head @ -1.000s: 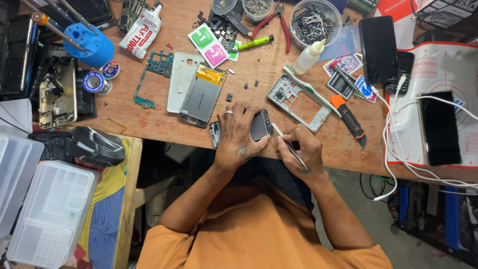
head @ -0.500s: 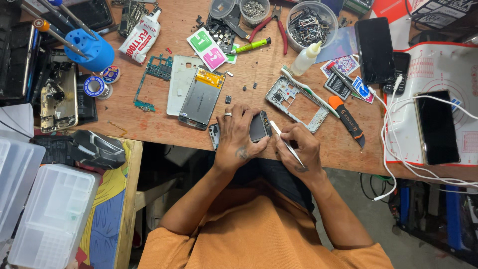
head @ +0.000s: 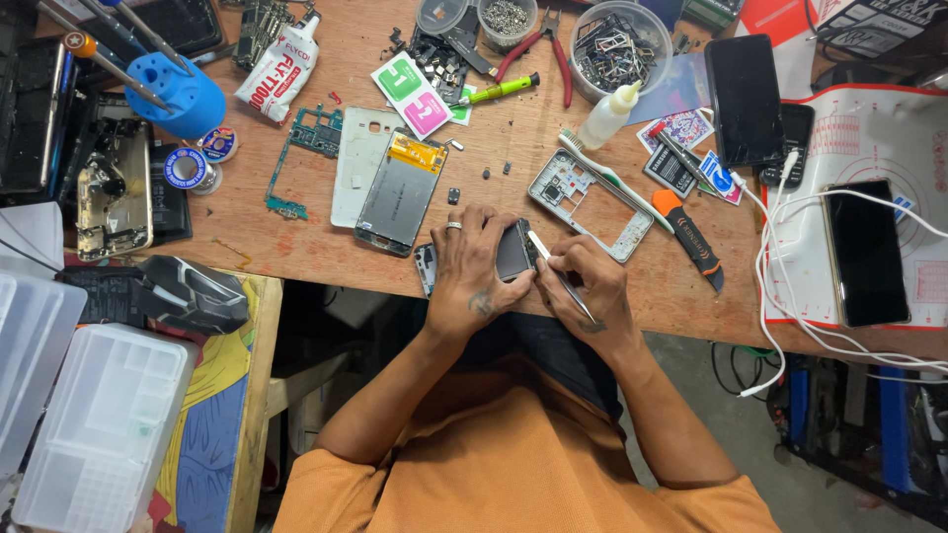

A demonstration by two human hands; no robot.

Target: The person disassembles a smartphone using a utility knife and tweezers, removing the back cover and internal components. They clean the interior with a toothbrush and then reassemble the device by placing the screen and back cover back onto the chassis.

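A small dark phone part (head: 513, 251) sits at the near edge of the wooden table (head: 296, 237), tilted up between the person's two hands. The left hand (head: 472, 268), with a ring on one finger, has its grip closed around the part's left side and holds it against the table edge. The right hand (head: 583, 281) has its grip pinched together on a thin metal tool (head: 560, 274), whose light tip touches the part's upper right corner. Just left of the left hand, a small phone piece (head: 426, 266) lies partly under the wrist. Beyond the hands lies a grey screen panel with an orange flex strip (head: 400, 190), and beside it a white back cover (head: 355, 163) and a green circuit board (head: 306, 148). To the right of the hands rests a silver phone frame (head: 589, 202), with a toothbrush (head: 612, 181) lying across it and an orange-and-black handled tool (head: 691, 235) just beside it. Farther back stand a small squeeze bottle (head: 606, 114), a clear tub of metal parts (head: 612, 49), red-handled pliers (head: 553, 49) and a tube of glue (head: 279, 67). A blue screwdriver holder (head: 178, 94) stands at the far left. On the right, a dark phone (head: 865, 252) lies on a white work mat (head: 869, 148), with white cables (head: 780, 247) looping past it.
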